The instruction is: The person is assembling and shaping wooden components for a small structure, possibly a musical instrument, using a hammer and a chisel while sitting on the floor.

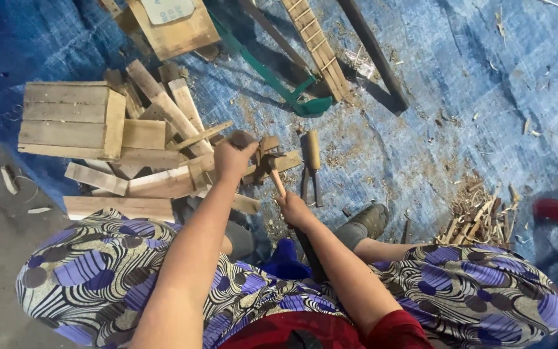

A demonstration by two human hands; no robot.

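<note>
left hand (232, 157) clamped on a rough wood block (243, 138) | right hand (292, 208) gripping a wooden-handled hammer (272, 169) | pale flat planks (163, 182) left of it | smooth chisel (313, 161) just right

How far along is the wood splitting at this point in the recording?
Done: a small heap of thin split sticks lies on the blue tarp at the right. In hand: the left hand steadies a wood piece upright while the right hand grips a hammer beside it. Left: a large pile of planks and offcuts beside a wooden crate looks unsplit.
</note>
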